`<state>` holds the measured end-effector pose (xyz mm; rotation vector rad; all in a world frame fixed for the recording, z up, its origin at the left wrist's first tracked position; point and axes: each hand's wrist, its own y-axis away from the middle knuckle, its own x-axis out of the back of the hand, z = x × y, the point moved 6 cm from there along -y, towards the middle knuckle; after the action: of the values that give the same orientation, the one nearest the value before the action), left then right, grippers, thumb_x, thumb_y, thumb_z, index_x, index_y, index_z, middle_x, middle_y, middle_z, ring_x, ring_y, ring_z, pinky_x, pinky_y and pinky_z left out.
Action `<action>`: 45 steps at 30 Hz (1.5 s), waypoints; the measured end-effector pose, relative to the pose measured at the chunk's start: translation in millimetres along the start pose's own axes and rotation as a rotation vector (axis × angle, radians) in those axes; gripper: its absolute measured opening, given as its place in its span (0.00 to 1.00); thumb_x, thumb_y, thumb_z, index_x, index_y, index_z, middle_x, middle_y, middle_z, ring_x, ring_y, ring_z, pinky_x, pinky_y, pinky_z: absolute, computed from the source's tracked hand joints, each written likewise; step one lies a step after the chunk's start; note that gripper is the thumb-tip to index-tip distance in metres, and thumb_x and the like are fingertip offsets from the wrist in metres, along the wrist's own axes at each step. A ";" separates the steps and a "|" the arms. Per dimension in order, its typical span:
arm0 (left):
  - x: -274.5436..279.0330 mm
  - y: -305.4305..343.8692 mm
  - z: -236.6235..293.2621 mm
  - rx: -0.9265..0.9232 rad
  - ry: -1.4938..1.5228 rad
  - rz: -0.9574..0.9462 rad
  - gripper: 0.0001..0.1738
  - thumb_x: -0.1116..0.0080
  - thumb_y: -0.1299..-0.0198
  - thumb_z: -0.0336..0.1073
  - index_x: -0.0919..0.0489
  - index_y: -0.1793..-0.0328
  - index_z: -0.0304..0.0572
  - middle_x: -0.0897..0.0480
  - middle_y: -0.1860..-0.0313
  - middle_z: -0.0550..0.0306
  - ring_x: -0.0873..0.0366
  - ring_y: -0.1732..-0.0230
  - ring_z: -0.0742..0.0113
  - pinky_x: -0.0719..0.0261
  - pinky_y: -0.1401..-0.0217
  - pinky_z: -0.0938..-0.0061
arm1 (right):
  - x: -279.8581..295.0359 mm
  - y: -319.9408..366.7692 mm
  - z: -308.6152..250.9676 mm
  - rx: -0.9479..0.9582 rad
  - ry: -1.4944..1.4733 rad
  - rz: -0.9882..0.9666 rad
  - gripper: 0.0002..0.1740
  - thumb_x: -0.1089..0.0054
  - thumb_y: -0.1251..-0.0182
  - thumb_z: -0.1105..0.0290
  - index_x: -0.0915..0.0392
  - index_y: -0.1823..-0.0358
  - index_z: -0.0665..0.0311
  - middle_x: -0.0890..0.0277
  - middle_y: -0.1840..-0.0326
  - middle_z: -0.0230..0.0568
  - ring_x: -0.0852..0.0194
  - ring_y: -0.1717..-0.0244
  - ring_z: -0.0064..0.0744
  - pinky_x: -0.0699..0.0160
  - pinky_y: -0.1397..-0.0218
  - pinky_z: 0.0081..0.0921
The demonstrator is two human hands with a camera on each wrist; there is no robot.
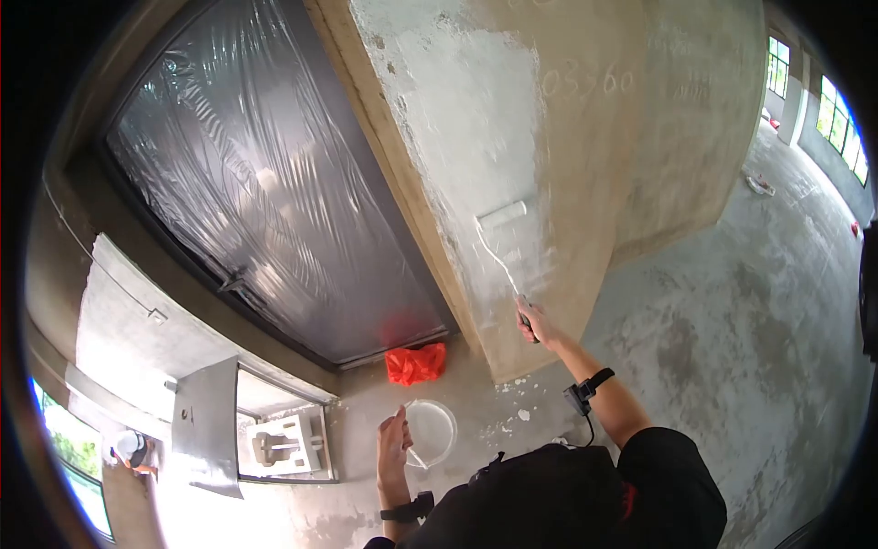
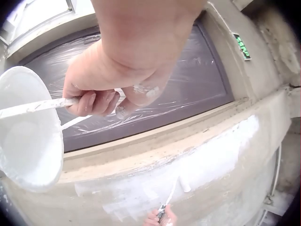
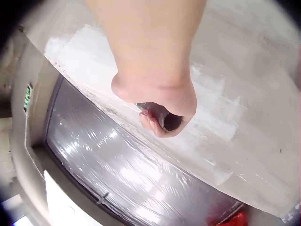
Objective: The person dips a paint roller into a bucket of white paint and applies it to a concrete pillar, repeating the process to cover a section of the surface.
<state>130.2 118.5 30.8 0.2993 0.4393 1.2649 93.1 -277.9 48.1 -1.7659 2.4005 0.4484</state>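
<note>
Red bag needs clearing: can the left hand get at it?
Probably not as is: the left hand grips the handle of the white bucket; otherwise nothing lies between it and the red bag.

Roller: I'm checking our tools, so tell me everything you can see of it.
The roller is small: a short sleeve, white with paint, on a thin bent wire frame that runs down to a dark handle. The right hand grips that handle, whose round end pokes out below the fingers in the right wrist view. The sleeve lies crosswise, slightly tilted, against the wall at the edge of its white-painted patch. Nothing else touches it.
</note>
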 end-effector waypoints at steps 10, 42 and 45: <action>-9.1 9.3 5.1 0.054 -0.033 0.082 0.21 0.40 0.39 0.51 0.35 0.77 0.51 0.45 0.87 0.74 0.50 0.89 0.81 0.50 0.87 0.81 | 12.7 -11.2 43.1 0.038 -0.003 0.083 0.30 0.58 0.29 0.41 0.40 0.83 0.55 0.46 0.91 0.25 0.50 0.92 0.16 0.49 0.90 0.19; -18.2 16.9 11.4 0.087 -0.091 0.099 0.22 0.42 0.37 0.51 0.34 0.78 0.50 0.42 0.88 0.73 0.50 0.90 0.83 0.52 0.88 0.82 | -18.1 -24.3 -83.5 0.207 0.037 0.003 0.29 0.56 0.31 0.40 0.36 0.79 0.57 0.41 0.89 0.26 0.47 0.91 0.17 0.47 0.87 0.19; -19.9 17.9 12.2 0.105 -0.108 0.101 0.23 0.41 0.38 0.52 0.35 0.78 0.51 0.44 0.87 0.73 0.50 0.90 0.82 0.51 0.87 0.82 | -7.7 -21.3 -37.0 0.117 -0.024 -0.014 0.30 0.56 0.31 0.39 0.38 0.80 0.56 0.44 0.89 0.25 0.50 0.91 0.16 0.50 0.88 0.18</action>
<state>116.1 104.7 52.6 0.4817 0.4027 1.3195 118.3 -288.2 81.8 -1.7169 2.3448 0.3185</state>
